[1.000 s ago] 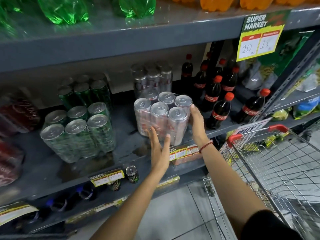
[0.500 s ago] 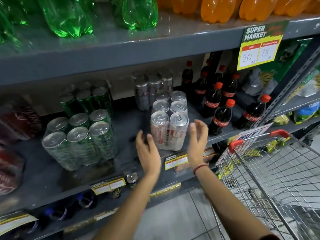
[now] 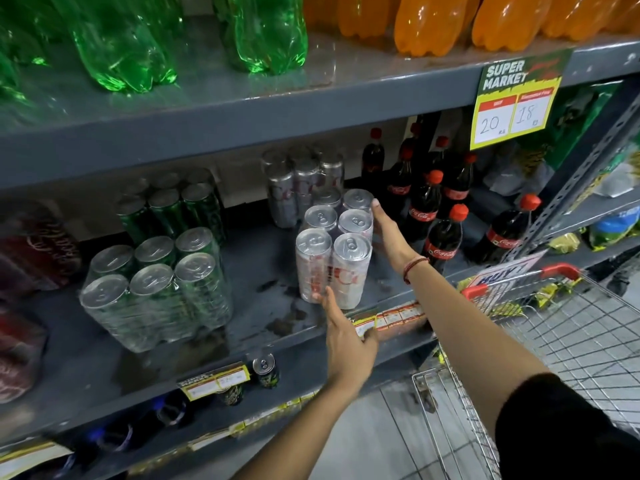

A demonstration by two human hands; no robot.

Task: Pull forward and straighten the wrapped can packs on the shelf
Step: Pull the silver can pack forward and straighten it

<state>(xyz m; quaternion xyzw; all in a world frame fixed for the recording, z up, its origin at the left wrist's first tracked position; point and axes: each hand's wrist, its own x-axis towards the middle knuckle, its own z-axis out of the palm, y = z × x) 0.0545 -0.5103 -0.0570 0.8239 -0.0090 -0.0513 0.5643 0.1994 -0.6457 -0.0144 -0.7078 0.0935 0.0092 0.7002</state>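
Observation:
A shrink-wrapped pack of silver cans stands near the front of the grey middle shelf, narrow end toward me. My left hand is flat and open, fingertips touching the pack's lower front. My right hand lies flat along the pack's right side, fingers stretched toward the back cans. A second silver pack sits behind it. A wrapped green can pack stands to the left, angled, with another green pack behind.
Cola bottles with red caps stand just right of my right hand. Red can packs fill the far left. A wire shopping cart is at lower right. A loose can sits on the shelf below. A price sign hangs overhead.
The silver pack was turned from broad side to narrow end forward. My hands came off it, then returned: right hand along its right side, left hand at its front.

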